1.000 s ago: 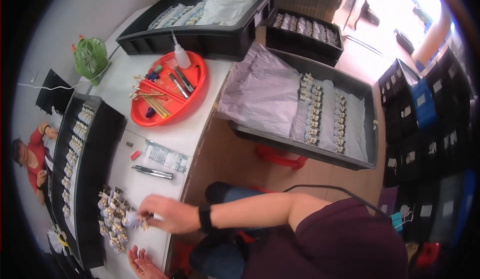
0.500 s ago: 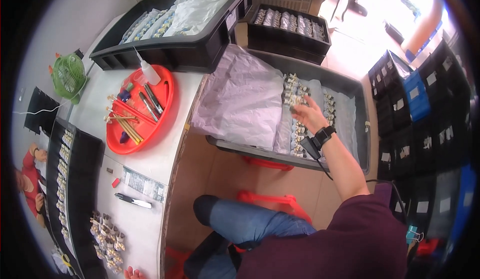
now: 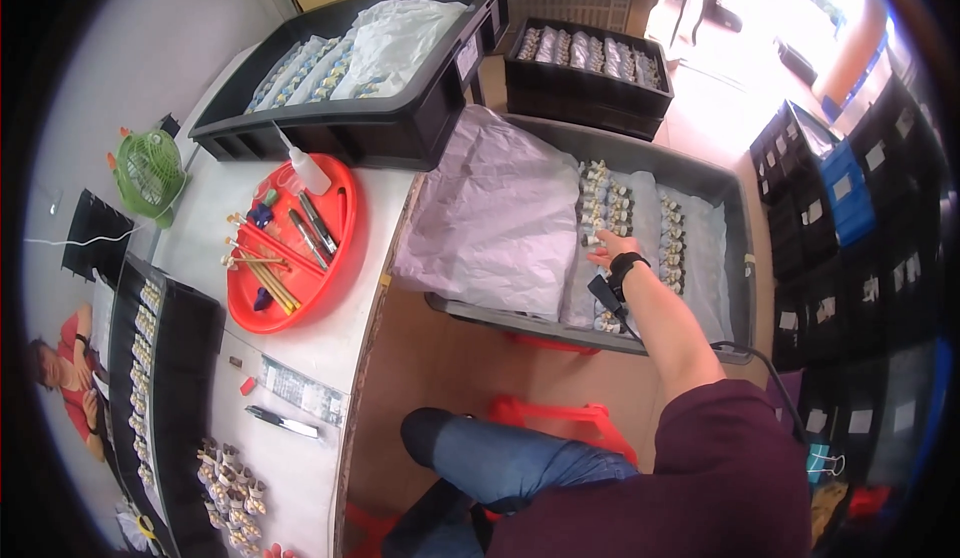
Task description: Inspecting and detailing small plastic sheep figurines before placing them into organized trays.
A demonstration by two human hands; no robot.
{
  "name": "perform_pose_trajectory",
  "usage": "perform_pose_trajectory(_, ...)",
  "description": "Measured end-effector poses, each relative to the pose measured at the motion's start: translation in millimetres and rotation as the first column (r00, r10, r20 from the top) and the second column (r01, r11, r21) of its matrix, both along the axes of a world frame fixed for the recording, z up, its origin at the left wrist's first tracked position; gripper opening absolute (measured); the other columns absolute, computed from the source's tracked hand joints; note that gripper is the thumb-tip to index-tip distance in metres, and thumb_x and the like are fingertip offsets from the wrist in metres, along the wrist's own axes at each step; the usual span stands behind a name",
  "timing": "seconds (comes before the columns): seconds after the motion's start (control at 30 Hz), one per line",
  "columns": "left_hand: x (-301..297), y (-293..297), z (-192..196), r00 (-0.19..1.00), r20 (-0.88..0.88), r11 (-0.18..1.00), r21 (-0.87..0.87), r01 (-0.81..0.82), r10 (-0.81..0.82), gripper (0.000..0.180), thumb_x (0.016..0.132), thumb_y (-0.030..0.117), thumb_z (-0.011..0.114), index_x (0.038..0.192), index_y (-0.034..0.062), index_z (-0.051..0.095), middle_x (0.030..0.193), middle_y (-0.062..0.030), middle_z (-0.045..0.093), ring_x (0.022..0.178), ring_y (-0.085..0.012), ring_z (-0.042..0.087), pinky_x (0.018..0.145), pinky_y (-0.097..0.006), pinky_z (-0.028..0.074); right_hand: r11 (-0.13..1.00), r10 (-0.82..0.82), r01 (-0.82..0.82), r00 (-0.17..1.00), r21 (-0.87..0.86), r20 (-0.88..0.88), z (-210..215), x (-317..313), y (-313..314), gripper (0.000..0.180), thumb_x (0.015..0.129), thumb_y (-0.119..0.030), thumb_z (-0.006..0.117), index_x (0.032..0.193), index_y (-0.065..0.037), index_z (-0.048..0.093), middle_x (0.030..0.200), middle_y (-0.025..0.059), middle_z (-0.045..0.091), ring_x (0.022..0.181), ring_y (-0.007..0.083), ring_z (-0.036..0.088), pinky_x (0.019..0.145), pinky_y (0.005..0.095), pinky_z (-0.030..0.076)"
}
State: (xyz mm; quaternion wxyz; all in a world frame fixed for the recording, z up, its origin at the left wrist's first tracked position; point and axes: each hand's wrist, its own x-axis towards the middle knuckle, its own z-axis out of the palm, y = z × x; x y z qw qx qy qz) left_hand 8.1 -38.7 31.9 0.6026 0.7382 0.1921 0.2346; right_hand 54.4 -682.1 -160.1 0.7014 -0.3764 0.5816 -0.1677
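My right hand [image 3: 612, 249], with a dark band at the wrist, reaches into a large grey crate [image 3: 742, 258] at right of centre. Its fingers are closed on a small pale figurine [image 3: 590, 241] with a dark end, next to a row of similar figurines [image 3: 607, 198]. Another row of figurines [image 3: 671, 243] lies further right, with white tissue sheets [image 3: 645, 208] between. A big white sheet [image 3: 490, 223] hangs over the crate's left side. Reddish fingertips [image 3: 280, 552], seemingly of my left hand, show at the lower edge beside a cluster of figurines [image 3: 232, 498]; the rest is cut off.
On the white table stand a red tray [image 3: 350, 248] with pens, brushes and a bottle, and a black crate [image 3: 400, 128]. A knife [image 3: 282, 421] lies nearby. Stacked dark bins [image 3: 800, 228] line the right. A red stool [image 3: 560, 413] stands below; a person [image 3: 75, 358] sits far left.
My right hand has moved down the figurine row and lower in the crate, toward me. The whole view has shifted slightly, so everything sits a little lower and further right.
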Motion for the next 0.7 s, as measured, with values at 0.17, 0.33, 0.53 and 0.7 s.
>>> perform_pose_trajectory(0.17, 0.3, 8.5, -6.1, 0.999, 0.021, 0.999, -0.021, 0.037, -0.036, 0.022, 0.088, 0.008, 0.047, 0.105, -0.0058, 0.050, 0.100, -0.0153, 0.054, 0.083, -0.0223, 0.052, 0.074, -0.031, 0.046, 0.991, -0.115, 0.108, 0.989, 0.074, 0.097, -15.3, 0.8, -4.3, 0.040, 0.074, -0.011, 0.062, 0.104, 0.007, 0.043, 0.087, 0.0186, 0.049, 0.068, 0.0309, 0.059, 0.056, 0.0350, 0.056)
perform_pose_trajectory(0.33, 0.3, 13.0, -5.9, 0.997, 0.027, 0.997, -0.030, 0.074, -0.073, 0.023, 0.088, 0.007, 0.047, 0.106, -0.0055, 0.049, 0.101, -0.0148, 0.054, 0.082, -0.0213, 0.052, 0.073, -0.030, 0.046, 0.990, -0.095, 0.080, 0.987, 0.118, 0.131, -22.4, 4.2, -6.5, 0.039, 0.076, -0.012, 0.061, 0.106, 0.005, 0.042, 0.085, 0.0174, 0.049, 0.068, 0.0314, 0.059, 0.058, 0.0356, 0.056)
perform_pose_trajectory(0.53, 14.9, -1.1, -13.3, 0.999, -0.014, 0.994, -0.102, 0.034, -0.036, 0.022, 0.088, 0.007, 0.045, 0.107, -0.0034, 0.050, 0.099, -0.0128, 0.055, 0.082, -0.0188, 0.052, 0.074, -0.029, 0.045, 0.987, -0.068, 0.028, 0.965, 0.158, 0.255, -98.7, -6.7, -47.9, 0.034, 0.081, -0.015, 0.054, 0.107, 0.002, 0.041, 0.088, 0.0180, 0.051, 0.074, 0.0320, 0.058, 0.063, 0.0374, 0.054)
perform_pose_trajectory(0.7, 0.1, 16.6, -11.0, 1.000, -0.002, 1.000, -0.031, -0.004, 0.004, 0.020, 0.083, 0.005, 0.052, 0.102, -0.0007, 0.054, 0.095, -0.0081, 0.058, 0.076, -0.0118, 0.056, 0.068, -0.023, 0.046, 0.983, -0.030, -0.028, 0.951, 0.179, 0.309, -196.3, -9.0, -124.1, 0.031, 0.088, -0.023, 0.045, 0.108, 0.000, 0.043, 0.092, 0.0188, 0.053, 0.084, 0.0341, 0.055, 0.075, 0.0431, 0.050)
